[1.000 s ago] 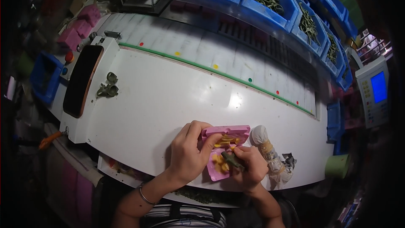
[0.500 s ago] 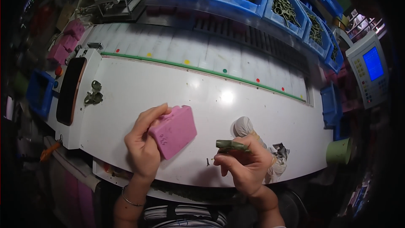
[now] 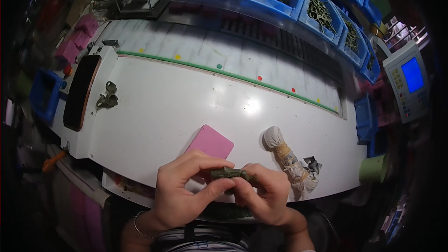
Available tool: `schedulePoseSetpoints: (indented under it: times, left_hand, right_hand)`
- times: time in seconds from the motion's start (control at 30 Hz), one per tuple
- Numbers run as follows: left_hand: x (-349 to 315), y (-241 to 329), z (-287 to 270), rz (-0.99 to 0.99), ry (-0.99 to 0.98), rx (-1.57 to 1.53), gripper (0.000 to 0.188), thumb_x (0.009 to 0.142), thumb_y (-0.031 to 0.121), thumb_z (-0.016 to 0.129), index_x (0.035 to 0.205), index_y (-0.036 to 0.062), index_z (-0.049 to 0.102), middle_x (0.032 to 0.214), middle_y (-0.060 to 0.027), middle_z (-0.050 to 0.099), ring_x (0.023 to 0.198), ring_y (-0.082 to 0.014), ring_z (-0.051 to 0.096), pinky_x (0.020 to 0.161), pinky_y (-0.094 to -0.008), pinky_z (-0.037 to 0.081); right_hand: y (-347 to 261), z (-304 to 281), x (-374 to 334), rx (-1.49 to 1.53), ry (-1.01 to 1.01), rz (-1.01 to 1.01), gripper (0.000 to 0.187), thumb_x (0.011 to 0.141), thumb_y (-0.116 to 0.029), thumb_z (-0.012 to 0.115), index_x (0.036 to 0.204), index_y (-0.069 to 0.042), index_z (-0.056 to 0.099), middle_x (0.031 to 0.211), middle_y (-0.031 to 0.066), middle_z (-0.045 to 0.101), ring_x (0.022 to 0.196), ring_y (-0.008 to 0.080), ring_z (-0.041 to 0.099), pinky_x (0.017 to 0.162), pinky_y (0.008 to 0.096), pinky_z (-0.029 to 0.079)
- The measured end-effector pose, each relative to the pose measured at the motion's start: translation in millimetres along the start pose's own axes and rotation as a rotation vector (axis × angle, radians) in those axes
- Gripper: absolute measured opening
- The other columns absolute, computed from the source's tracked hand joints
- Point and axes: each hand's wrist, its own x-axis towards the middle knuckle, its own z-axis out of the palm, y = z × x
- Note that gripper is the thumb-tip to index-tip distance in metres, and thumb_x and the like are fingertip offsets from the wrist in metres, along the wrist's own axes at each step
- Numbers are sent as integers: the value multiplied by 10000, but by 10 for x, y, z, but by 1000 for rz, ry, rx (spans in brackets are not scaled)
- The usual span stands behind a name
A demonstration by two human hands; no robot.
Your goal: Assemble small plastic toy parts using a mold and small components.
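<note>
My left hand [image 3: 189, 189] and my right hand [image 3: 265, 193] meet close to the table's front edge. Between their thumbs and fingers they pinch a small dark green moulded piece [image 3: 225, 173], which looks like a wax ring; fingertips cover much of it. Just beyond my left hand, a pink mould block [image 3: 213, 142] lies on the white table, its near part hidden by the hand. A white cloth bundle [image 3: 290, 162], bound with tan bands, rests to the right of my right hand.
Several green ring-like pieces [image 3: 108, 97] lie at the left, beside a dark phone [image 3: 82, 92]. A green-edged strip [image 3: 219, 71] with coloured dots crosses behind. Blue bins [image 3: 273, 4] of green pieces hang at the back. A control panel [image 3: 410, 79] with a blue screen stands right.
My left hand has let go of the pink block, now lying on the table, and has joined my right hand on the green piece. The right hand has moved left and nearer.
</note>
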Motion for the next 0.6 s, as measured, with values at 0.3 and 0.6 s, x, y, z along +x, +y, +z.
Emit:
schedulePoseSetpoints:
  times: [0.3, 0.6]
  left_hand:
    - [-71, 40, 42, -413, 55, -521, 157, 847, 24, 644, 963, -78, 617, 811, -81, 638, 702, -72, 605, 581, -184, 500]
    - [-86, -43, 154, -229, 47, -406, 154, 851, 11, 635, 978, -72, 609, 861, -95, 649, 723, -82, 607, 648, -202, 504]
  right_hand:
    - [100, -68, 30, -847, 151, -724, 265, 726, -37, 724, 943, 62, 609, 628, 76, 552, 469, 159, 518, 392, 244, 395]
    - [26, -133, 38, -475, 14, -370, 43, 847, -21, 573, 814, 0, 589, 626, 85, 554, 458, 184, 511, 428, 273, 399]
